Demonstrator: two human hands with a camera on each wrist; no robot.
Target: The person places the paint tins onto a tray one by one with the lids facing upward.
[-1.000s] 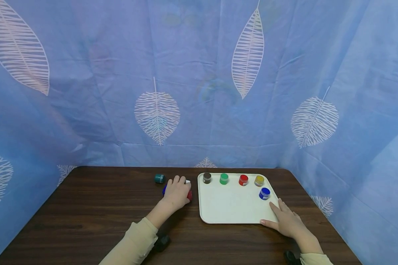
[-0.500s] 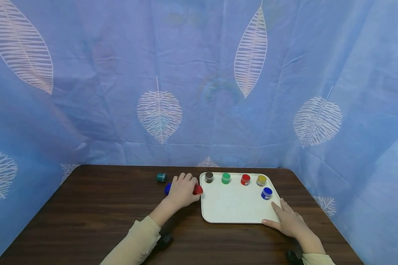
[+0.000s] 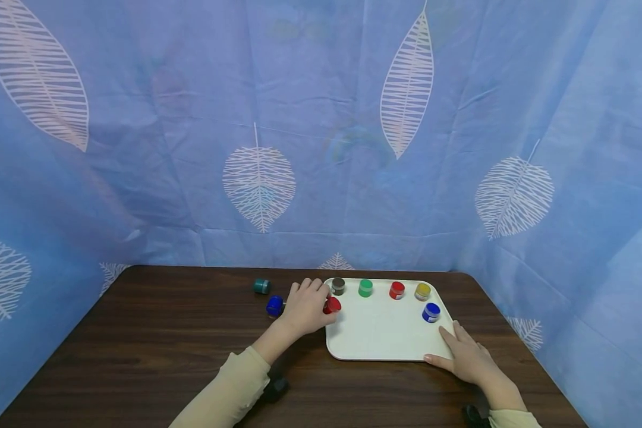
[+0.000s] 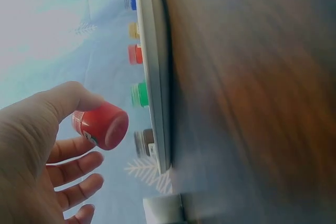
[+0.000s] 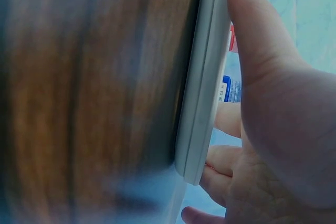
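Note:
My left hand [image 3: 302, 307] pinches a small red paint jar [image 3: 331, 305] between thumb and fingers, over the left rim of the white tray [image 3: 374, 339]. In the left wrist view this red jar [image 4: 107, 125] hangs tilted above the table. On the tray's far side stand a dark brown jar [image 3: 338, 286], a green jar [image 3: 365, 288], another red jar [image 3: 397, 290] and a yellow jar [image 3: 422, 291], with a blue jar [image 3: 431, 312] nearer on the right. My right hand [image 3: 468, 356] rests on the tray's near right corner, thumb along the near rim, fingers extended.
Left of the tray, a dark blue jar [image 3: 274, 306] and a teal jar [image 3: 261, 286] lie on the brown table [image 3: 139, 345]. A pale jar-like thing [image 4: 163, 209] shows low in the left wrist view. A blue leaf-print cloth [image 3: 321, 178] hangs behind the table.
My left hand has moved right from the loose jars to the tray's left rim, carrying the red jar. The dark blue jar has come into fuller view. My right hand stays at the tray corner.

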